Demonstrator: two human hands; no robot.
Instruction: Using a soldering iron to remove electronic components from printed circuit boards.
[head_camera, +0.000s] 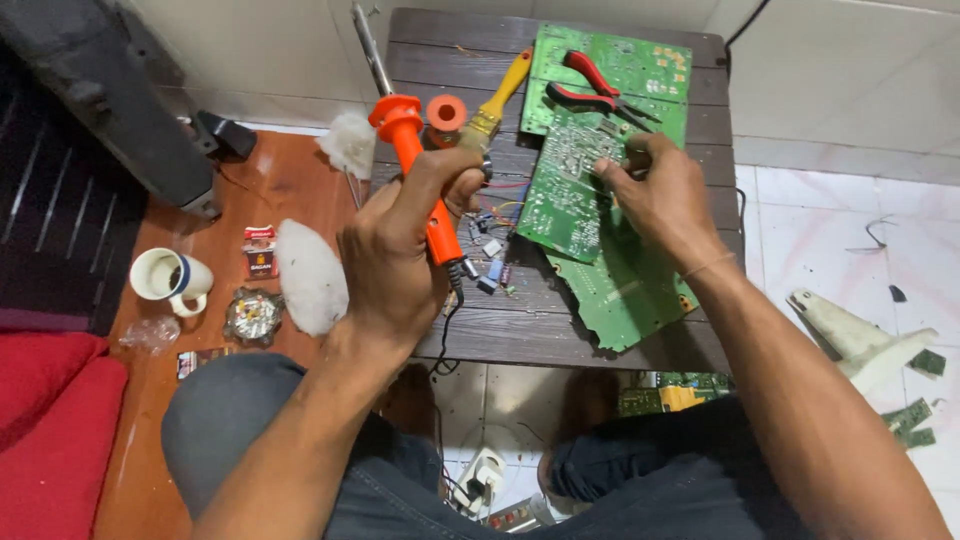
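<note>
My left hand (400, 250) grips the orange handle of a soldering iron (405, 130), its metal tip pointing up and away from me. My right hand (655, 190) rests on a green circuit board (565, 195) tilted on the dark wooden table (520, 325), fingers pinching near its top edge. More green boards (625, 290) lie under and beyond it. Red-handled pliers (590, 90) sit on the far board. Small loose components and coloured wires (492, 255) lie between my hands.
A yellow-handled brush (500, 95) and an orange solder spool (446, 113) lie at the table's back. On the brown surface to the left are a white mug (170, 277), white cotton tufts (310, 275), a foil tray (253, 315). A power strip (480, 478) lies between my knees.
</note>
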